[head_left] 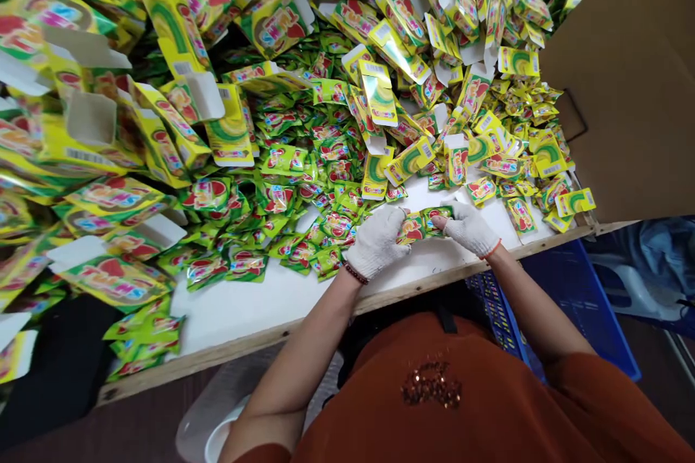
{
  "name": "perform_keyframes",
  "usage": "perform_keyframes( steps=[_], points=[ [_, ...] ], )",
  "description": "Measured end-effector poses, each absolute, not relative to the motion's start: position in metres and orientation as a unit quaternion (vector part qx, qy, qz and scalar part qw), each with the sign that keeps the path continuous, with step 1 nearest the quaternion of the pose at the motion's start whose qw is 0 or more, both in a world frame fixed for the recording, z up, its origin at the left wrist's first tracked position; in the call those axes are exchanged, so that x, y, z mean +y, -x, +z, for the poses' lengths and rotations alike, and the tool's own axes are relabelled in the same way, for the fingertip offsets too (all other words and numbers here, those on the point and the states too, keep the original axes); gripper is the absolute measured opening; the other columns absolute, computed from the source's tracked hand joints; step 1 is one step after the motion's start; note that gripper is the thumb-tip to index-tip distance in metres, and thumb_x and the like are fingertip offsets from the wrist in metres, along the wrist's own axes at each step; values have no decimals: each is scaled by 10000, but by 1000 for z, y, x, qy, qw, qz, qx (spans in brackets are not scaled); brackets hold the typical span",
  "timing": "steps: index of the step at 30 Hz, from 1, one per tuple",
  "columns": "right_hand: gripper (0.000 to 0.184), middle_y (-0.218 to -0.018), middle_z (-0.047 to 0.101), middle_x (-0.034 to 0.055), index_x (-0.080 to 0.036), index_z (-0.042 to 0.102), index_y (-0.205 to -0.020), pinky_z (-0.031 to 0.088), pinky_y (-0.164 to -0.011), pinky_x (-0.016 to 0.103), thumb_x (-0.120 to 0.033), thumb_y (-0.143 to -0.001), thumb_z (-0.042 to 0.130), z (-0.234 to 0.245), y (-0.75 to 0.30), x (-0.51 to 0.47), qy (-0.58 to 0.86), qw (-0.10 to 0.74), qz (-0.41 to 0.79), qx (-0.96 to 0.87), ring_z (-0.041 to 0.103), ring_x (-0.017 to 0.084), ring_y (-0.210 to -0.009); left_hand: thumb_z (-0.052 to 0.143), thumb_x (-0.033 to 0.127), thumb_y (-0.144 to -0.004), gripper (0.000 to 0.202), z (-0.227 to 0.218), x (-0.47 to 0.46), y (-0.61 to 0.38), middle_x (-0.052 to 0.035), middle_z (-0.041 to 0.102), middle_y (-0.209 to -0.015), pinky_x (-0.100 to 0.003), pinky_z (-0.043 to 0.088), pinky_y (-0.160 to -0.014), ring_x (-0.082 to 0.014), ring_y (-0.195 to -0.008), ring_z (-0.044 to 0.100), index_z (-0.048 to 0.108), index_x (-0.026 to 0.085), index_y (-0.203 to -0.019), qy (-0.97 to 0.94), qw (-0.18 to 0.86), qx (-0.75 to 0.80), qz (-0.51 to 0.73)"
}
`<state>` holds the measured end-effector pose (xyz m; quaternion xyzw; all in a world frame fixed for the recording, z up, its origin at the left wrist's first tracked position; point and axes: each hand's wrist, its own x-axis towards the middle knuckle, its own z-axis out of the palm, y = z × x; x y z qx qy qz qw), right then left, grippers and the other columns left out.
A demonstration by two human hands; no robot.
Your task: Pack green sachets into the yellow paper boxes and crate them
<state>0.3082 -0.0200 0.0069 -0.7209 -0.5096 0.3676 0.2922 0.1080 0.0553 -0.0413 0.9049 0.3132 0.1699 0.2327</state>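
Observation:
My left hand (378,240), in a white knit glove with bare fingertips, is closed on a small yellow-green candy packet (411,227) with red print. Right beside it, my right hand (471,228), gloved the same way, pinches a green candy packet (434,220) between thumb and fingers. The two packets meet or overlap between my hands, just above the white tabletop (250,311) near its front edge. A loose heap of green candy packets (337,224) lies beyond my left hand. Past my right hand are small yellow printed boxes (481,189).
Yellow candy boxes (116,275), many with open flaps, are piled on the left and at the back. A large brown cardboard box (624,94) stands at the right. Below the wooden table edge (217,343) are a blue crate (586,304) and a pale plastic stool (633,289).

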Motion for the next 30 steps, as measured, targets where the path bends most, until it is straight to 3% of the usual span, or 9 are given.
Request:
perform_keyframes(
  steps=[4,10,14,18,20,23,26,30],
  points=[
    [141,-732,646,4,-172,605,-827,419,-663,264,-312,-832,594,14,-298,-15,716,228,351,-558,554,148,-710,592,317,-803,438,-46,55,-107,-148,645,-1052,-392,503,-900,-279,-998,610,579,127,-1197,-916,212,290,175],
    [124,-602,542,-41,-197,498,-772,364,-550,222,-270,-870,516,33,-303,-19,687,209,475,-508,481,105,-549,625,303,-763,493,-54,57,-106,-136,652,-1076,-394,507,-898,-280,-1012,610,572,136,-1224,-922,161,266,231],
    [236,-559,429,-52,-190,433,-612,295,-545,220,-215,-799,575,29,-301,-20,728,220,358,-542,400,91,-573,645,317,-751,531,-54,54,-108,-140,658,-1062,-407,510,-844,-292,-967,616,570,140,-1246,-935,121,254,214],
    [132,-610,511,-41,-165,528,-635,335,-558,215,-125,-760,529,22,-293,-18,701,241,378,-554,432,78,-573,654,334,-760,544,-52,49,-111,-143,657,-1037,-400,507,-809,-295,-945,621,572,139,-1261,-935,112,277,190],
    [88,-671,575,-31,-154,610,-768,375,-536,211,-148,-779,523,22,-291,-21,683,269,445,-513,464,67,-527,654,322,-762,552,-51,47,-112,-148,649,-1068,-398,506,-839,-298,-988,618,563,136,-1273,-925,124,303,191],
    [173,-645,582,-36,-153,633,-939,400,-484,202,-239,-812,554,22,-293,-29,649,301,533,-451,499,68,-469,671,326,-758,587,-49,41,-115,-167,626,-1164,-404,501,-888,-311,-1073,600,545,133,-1298,-903,150,342,213],
    [176,-549,524,-52,-160,627,-889,377,-435,190,-311,-849,546,24,-296,-32,610,264,586,-463,520,82,-437,690,373,-775,621,-43,30,-119,-170,630,-1144,-428,492,-915,-319,-1074,596,529,121,-1319,-879,194,362,242],
    [143,-558,548,-42,-163,660,-774,386,-479,204,-236,-837,554,25,-305,-23,611,203,500,-579,495,77,-467,562,377,-901,477,-33,16,-122,-134,646,-1134,-425,489,-953,-273,-1080,604,522,156,-1321,-825,356,358,254]
  ],
)
